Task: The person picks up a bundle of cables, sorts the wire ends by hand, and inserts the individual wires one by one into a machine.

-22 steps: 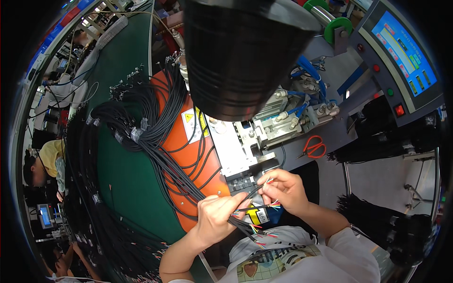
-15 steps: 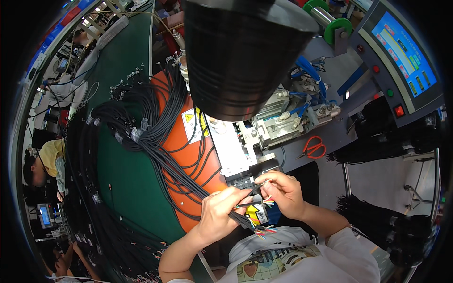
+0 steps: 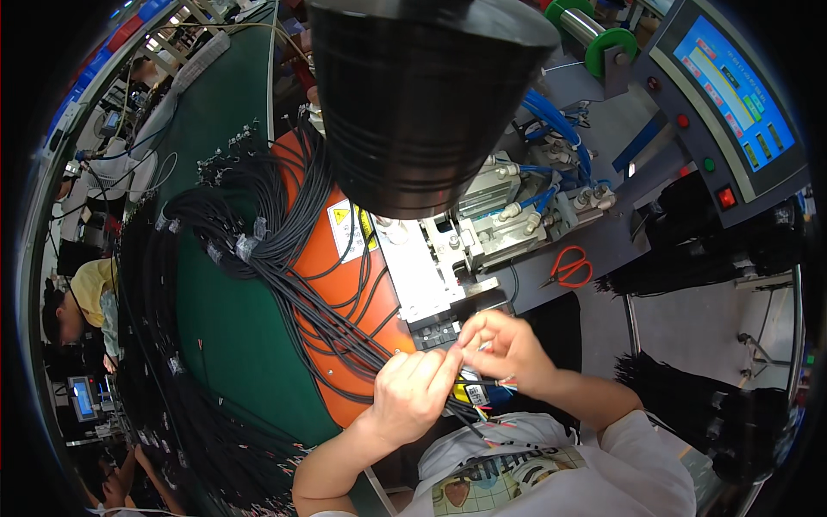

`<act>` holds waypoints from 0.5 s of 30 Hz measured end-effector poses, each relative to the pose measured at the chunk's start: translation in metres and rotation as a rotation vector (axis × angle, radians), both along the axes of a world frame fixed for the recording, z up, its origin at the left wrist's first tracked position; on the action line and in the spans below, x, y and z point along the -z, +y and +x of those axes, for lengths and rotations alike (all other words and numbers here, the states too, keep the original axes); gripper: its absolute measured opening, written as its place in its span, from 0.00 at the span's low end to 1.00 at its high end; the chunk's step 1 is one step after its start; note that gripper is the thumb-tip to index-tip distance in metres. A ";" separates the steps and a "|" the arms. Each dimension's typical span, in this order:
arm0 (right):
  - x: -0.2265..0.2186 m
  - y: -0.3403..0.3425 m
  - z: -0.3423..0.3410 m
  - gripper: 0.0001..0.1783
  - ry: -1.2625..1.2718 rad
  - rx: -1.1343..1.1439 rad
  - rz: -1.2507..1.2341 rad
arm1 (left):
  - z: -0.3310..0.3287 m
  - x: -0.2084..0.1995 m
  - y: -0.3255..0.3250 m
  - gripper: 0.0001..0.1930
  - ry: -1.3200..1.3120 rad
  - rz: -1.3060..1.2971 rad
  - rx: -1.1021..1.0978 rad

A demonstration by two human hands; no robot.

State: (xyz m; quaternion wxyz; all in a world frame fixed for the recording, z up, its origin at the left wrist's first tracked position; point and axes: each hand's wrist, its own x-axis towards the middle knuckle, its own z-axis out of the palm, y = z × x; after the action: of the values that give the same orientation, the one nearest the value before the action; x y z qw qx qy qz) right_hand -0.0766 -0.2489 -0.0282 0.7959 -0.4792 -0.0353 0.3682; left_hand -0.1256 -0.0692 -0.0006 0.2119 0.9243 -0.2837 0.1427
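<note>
Left hand [image 3: 415,389] closed round black cables [image 3: 336,323]; right hand [image 3: 510,351] narrow, fingertips at the left's, can't tell what they pinch. Both just nearside of the machine [image 3: 422,276]. Cables run left of machine, over orange plate [image 3: 345,408]. Red scissors [image 3: 564,272] right of machine, screen [image 3: 734,86] farther right.

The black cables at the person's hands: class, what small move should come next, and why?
Probably the right hand should gently spread the coloured wires just below it, since they poke out close together. The left hand is closed around the black cables, so it could steady them; anything between the fingertips is hidden.
</note>
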 end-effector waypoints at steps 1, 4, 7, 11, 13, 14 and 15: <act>-0.001 0.003 -0.006 0.11 -0.108 0.034 0.025 | 0.000 -0.001 -0.002 0.12 0.059 -0.031 -0.035; 0.003 0.002 -0.011 0.20 -0.888 0.119 -0.251 | 0.003 0.001 -0.001 0.10 0.162 -0.266 -0.080; 0.006 0.013 -0.016 0.19 -1.401 0.348 -0.513 | 0.004 0.004 -0.002 0.09 0.158 -0.316 -0.103; 0.007 -0.002 -0.002 0.14 -0.763 0.081 -0.203 | 0.002 0.005 -0.002 0.09 0.121 -0.239 -0.117; 0.014 -0.003 0.002 0.11 -0.312 0.035 0.127 | 0.004 0.004 -0.003 0.09 0.141 -0.242 -0.095; 0.015 -0.006 0.004 0.11 -0.220 0.005 0.195 | 0.005 0.003 -0.004 0.09 0.141 -0.244 -0.092; 0.013 -0.006 0.006 0.11 -0.219 0.006 0.195 | 0.005 0.003 -0.003 0.09 0.161 -0.249 -0.085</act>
State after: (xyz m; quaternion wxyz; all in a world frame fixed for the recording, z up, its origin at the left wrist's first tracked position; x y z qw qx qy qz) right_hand -0.0709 -0.2552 -0.0415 0.8313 -0.4368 -0.1562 0.3063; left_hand -0.1209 -0.0727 -0.0032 0.3408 0.9105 -0.2064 0.1111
